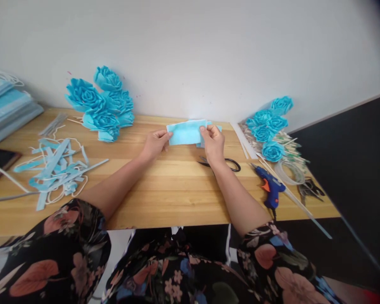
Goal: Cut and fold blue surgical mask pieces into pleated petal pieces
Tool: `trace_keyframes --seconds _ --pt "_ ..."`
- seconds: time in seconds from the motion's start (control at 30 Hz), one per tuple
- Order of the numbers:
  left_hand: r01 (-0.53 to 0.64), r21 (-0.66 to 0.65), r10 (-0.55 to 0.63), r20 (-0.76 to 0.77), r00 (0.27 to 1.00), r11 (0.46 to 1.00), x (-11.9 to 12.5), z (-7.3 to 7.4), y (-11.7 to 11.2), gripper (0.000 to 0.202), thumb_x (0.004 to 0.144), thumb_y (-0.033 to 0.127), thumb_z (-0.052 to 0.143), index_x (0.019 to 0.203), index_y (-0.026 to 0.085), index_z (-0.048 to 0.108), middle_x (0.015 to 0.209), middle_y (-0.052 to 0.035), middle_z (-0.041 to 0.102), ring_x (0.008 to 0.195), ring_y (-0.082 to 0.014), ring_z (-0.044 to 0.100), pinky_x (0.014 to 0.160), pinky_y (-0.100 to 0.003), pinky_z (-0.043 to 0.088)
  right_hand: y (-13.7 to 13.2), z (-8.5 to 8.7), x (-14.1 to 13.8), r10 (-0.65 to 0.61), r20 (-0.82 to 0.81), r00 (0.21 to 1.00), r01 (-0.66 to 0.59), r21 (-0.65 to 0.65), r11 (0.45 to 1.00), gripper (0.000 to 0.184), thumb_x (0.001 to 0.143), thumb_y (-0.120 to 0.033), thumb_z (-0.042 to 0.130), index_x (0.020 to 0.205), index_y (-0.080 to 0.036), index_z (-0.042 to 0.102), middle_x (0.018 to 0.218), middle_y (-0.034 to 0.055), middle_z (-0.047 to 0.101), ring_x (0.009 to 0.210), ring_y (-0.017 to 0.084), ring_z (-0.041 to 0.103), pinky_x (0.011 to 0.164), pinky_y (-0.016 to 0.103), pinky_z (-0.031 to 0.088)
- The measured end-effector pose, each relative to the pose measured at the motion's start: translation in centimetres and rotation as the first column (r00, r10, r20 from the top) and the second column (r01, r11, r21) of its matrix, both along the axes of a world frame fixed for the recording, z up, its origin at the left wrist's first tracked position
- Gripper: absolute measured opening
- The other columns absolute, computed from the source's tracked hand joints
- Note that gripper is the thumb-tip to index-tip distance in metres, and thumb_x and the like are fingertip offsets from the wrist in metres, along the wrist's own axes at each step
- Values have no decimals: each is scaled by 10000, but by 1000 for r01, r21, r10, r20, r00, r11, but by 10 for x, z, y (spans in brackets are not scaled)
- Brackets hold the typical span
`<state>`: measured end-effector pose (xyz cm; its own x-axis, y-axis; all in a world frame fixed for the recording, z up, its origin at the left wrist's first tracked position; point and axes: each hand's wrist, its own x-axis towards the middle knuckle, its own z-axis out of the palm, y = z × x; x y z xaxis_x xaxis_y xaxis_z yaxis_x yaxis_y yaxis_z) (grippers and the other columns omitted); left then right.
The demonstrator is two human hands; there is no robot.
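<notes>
A light blue rectangle of mask fabric [185, 133] is stretched between my hands above the table. My left hand [156, 142] pinches its left end between thumb and fingers. At the right end, my right hand [213, 141] grips the same piece near the top corner. More blue fabric [219, 128] shows behind my right hand; whether it lies on the table or is held, I cannot tell. Black-handled scissors [234, 164] lie under my right wrist, which partly hides them.
Blue fabric roses [103, 101] stand at the back left, with smaller roses [266, 122] at the right. Cut strips and ear loops [58, 166] are heaped on the left, near stacked masks [8, 109]. A blue glue gun [270, 185], clear tape [289, 172] and pliers [310, 190] lie right.
</notes>
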<state>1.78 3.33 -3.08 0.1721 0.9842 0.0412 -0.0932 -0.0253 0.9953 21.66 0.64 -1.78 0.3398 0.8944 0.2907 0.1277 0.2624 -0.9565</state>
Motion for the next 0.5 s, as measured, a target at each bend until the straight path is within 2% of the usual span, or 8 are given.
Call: trace_keyframes --seconds 0.13,0.23,0.37,0.5 --pt "56 -102 -38 172 984 993 3 2 -2 369 663 454 845 653 142 648 623 13 593 573 -77 555 569 -205 512 -2 3 1 20 -22 1000 -20 2 1000 298 788 -482 699 868 -205 625 680 -52 539 610 105 449 585 235 379" --pt "99 -147 -54 285 957 984 6 4 -4 362 647 412 867 691 120 658 685 0 623 647 -82 592 668 -225 561 -2 4 3 36 7 999 -36 12 999 298 787 -474 704 906 -204 659 699 -49 544 637 110 464 610 242 392" --pt "147 -122 -96 354 930 982 7 9 -8 388 601 404 895 759 116 689 762 -20 666 694 -97 615 693 -239 569 -5 6 3 -4 75 997 1 35 999 335 845 -514 637 734 -207 567 647 -46 414 609 107 378 576 243 339" --pt "117 -81 -84 331 940 990 8 12 -11 429 612 430 884 882 135 728 866 -31 700 722 -104 615 656 -233 561 -8 10 0 -33 176 984 20 74 997 413 904 -538 556 673 -211 455 626 -53 298 587 100 296 566 250 283"
